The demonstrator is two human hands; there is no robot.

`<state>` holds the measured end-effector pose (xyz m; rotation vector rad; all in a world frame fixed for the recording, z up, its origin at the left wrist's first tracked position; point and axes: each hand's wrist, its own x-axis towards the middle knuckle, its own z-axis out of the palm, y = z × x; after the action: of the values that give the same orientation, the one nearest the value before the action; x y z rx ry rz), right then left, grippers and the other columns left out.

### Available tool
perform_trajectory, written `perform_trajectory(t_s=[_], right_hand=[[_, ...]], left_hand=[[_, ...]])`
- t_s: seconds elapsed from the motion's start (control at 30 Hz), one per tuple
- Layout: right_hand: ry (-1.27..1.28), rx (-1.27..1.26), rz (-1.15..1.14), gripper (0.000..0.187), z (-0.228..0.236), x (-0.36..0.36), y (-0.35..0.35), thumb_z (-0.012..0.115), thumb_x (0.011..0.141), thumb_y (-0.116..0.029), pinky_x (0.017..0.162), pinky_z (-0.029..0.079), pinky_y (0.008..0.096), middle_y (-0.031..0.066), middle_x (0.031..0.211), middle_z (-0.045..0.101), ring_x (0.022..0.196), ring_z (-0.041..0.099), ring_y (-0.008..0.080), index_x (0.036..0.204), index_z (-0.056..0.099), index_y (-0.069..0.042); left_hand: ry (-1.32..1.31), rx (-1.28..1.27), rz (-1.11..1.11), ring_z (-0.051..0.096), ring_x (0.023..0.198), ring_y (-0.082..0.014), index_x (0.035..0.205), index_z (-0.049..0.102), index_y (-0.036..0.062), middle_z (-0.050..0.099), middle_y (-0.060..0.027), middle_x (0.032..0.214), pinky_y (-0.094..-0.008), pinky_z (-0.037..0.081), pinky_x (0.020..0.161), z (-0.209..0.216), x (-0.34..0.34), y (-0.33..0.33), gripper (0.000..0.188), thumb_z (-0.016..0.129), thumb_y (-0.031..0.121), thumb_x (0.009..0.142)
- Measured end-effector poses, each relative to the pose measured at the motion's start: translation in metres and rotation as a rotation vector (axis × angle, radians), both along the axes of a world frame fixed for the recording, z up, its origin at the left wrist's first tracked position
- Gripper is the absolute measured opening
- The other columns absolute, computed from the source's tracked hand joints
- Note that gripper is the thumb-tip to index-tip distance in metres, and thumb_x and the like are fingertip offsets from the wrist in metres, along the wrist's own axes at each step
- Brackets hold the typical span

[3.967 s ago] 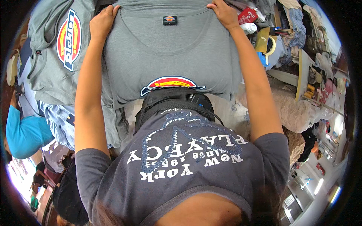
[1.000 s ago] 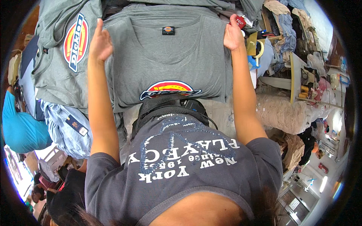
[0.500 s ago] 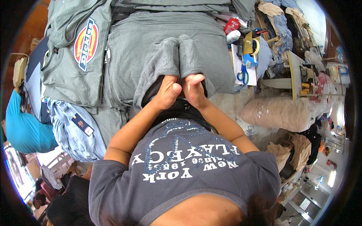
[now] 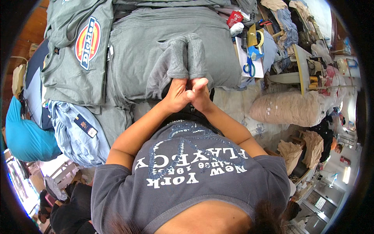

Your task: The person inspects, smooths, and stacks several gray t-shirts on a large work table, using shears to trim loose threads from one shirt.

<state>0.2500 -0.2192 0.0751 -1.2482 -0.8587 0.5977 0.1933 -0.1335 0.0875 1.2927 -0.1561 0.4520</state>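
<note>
Both hands are pushed into two tube-shaped, hemmed openings of a grey garment point(image 4: 177, 54), likely sleeves, and hold it up side by side. My left hand point(image 4: 178, 96) has its fingers hidden inside the left opening, its thumb outside. In the right opening are the fingers of my right hand point(image 4: 201, 96), its thumb also showing. The thumbs nearly touch. Behind the held garment, a thick stack of grey clothing point(image 4: 136, 43) covers the table. How the covered fingers are bent cannot be seen.
A grey T-shirt point(image 4: 64, 78) with a large oval print lies at the left, beside light blue clothing point(image 4: 74, 128) with a dark tag. At the right are blue scissors point(image 4: 249, 67), a yellowish tape roll point(image 4: 260, 39), a white bottle point(image 4: 236, 29) and a plastic-wrapped bundle point(image 4: 286, 108).
My hands have moved closer together, the left one to the right. The two cloth openings now press side by side, and the garment has shifted slightly right. The view has turned a little.
</note>
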Motion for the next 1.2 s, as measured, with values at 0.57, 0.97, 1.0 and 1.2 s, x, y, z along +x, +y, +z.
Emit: perform_trajectory(t_s=[0.57,0.97,1.0,1.2], right_hand=[[0.184,0.286,-0.129,0.069,0.16,0.242,-0.065,0.032,0.084,-0.056,0.09,0.039,0.0383,0.0166,0.109,0.054,0.098,0.053,0.0239,0.118,0.043,0.003],[-0.694,-0.895,-0.247,0.054,0.044,0.309,0.088,0.055,0.072,-0.054,0.056,0.045,0.0291,0.0101,0.068,0.062,0.055,0.057,0.0167,0.08,0.062,-0.001],[-0.564,-0.739,-0.176,0.054,0.032,0.288,0.105,0.055,0.072,-0.053,0.057,0.044,0.0301,0.0109,0.069,0.062,0.058,0.058,0.0173,0.082,0.062,-0.001],[-1.105,-0.278,-0.212,0.036,-0.024,0.198,0.247,0.058,0.077,-0.036,0.057,0.045,0.0257,0.0064,0.076,0.058,0.065,0.056,0.0122,0.09,0.058,-0.003]], left_hand=[[-0.127,-0.299,-0.093,0.057,0.082,-0.0191,0.094,0.056,0.0018,0.061,-0.0078,0.09,-0.0362,0.045,0.073,0.136,-0.015,0.236,0.046,0.041,0.045,0.086],[0.718,0.667,0.659,0.058,0.078,-0.02,0.089,0.061,0.0071,0.06,-0.012,0.086,-0.0321,0.045,0.064,-0.043,0.012,0.221,0.028,0.057,0.033,0.078],[0.653,0.615,0.645,0.058,0.077,-0.0209,0.089,0.061,0.0075,0.06,-0.0129,0.083,-0.0327,0.045,0.064,-0.051,-0.006,0.188,0.025,0.059,0.029,0.076],[0.8,0.711,0.566,0.054,0.064,-0.0249,0.096,0.058,0.0088,0.053,-0.0113,0.072,-0.0329,0.043,0.06,-0.065,-0.036,0.066,0.026,0.061,0.022,0.074]])
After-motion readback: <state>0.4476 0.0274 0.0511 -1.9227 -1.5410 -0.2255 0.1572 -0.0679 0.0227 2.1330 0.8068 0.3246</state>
